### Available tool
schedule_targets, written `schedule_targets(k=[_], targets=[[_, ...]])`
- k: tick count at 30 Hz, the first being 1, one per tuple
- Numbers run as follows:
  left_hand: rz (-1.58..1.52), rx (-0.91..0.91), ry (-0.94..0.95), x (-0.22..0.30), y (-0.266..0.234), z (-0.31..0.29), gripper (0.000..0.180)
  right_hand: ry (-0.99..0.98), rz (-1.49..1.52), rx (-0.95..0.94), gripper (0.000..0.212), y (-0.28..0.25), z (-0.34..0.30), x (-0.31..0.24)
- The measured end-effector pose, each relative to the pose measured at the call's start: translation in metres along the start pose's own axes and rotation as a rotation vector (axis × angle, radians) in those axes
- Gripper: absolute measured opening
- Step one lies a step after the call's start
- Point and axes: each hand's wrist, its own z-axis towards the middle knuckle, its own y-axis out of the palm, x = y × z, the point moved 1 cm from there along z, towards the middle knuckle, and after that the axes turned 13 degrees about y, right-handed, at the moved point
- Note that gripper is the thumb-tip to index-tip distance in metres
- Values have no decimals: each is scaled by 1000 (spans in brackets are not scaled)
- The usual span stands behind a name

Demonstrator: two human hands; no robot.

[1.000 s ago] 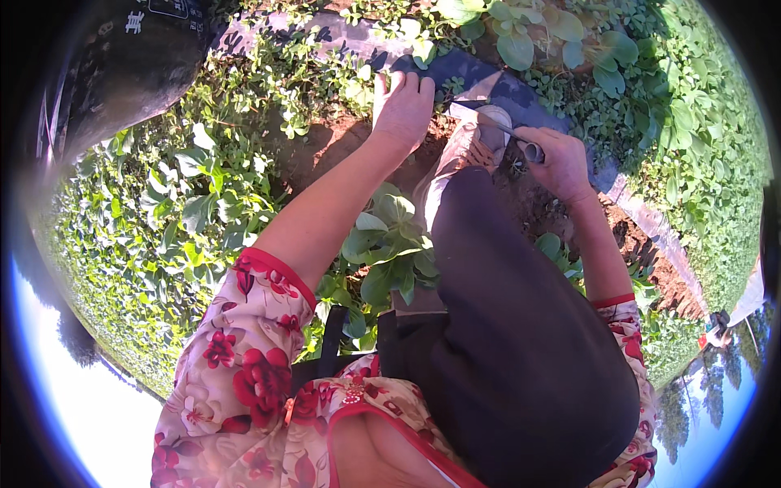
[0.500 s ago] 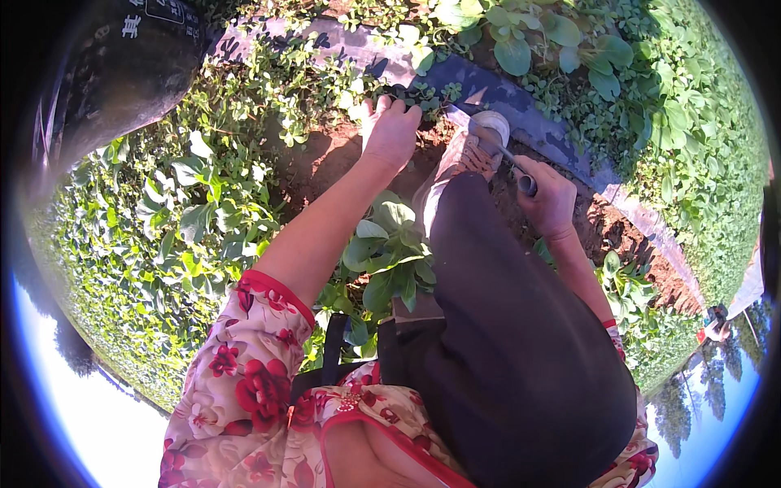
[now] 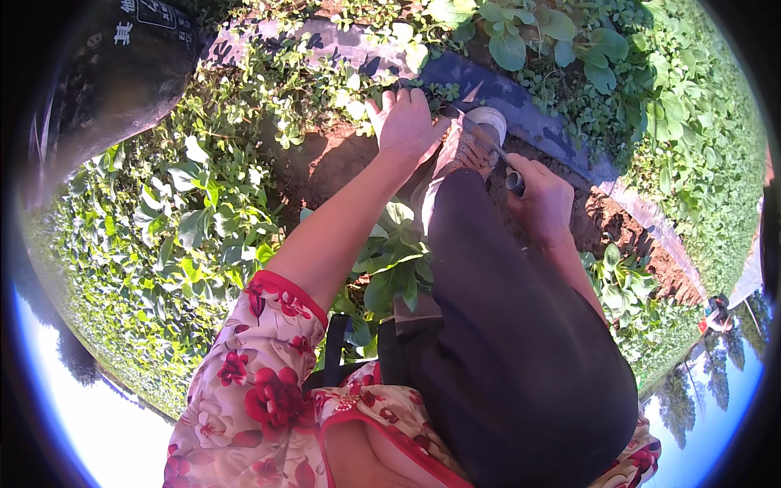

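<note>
My left hand (image 3: 405,122) is over low weeds (image 3: 350,98) beside a strip of dark plastic sheeting (image 3: 468,77). Its back faces up, the thumb stands apart from the bent fingers, and nothing shows in it; the fingertips partly disappear among the leaves. My right hand (image 3: 543,199) is closed round a small hand tool with a dark round handle (image 3: 515,182). A thin metal shaft runs from the handle toward my left hand, across my shoe (image 3: 468,150); the blade end is shaded and hard to make out. Bare reddish soil (image 3: 325,150) lies below the left hand.
A large black plastic bag (image 3: 114,73) bulges at the far left. Leafy green plants (image 3: 399,252) grow between my left forearm and dark-trousered knee (image 3: 521,325). More leafy plants (image 3: 508,45) stand beyond the sheeting. A person (image 3: 716,313) is far off at right.
My left hand has shifted slightly right and its thumb has spread toward the shoe. The right hand has moved a little left and down with the tool, whose blade now lies lower.
</note>
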Motion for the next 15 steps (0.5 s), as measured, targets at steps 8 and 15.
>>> schedule_targets(k=[8, 15], targets=[[-159, 32, -218, -8, 35, 9, 23, -4, -59, -66, 21, 5, 5, -10], [-225, 119, -201, 0, 23, 9, 6, 28, 6, 10, 38, 27, -12, 8]])
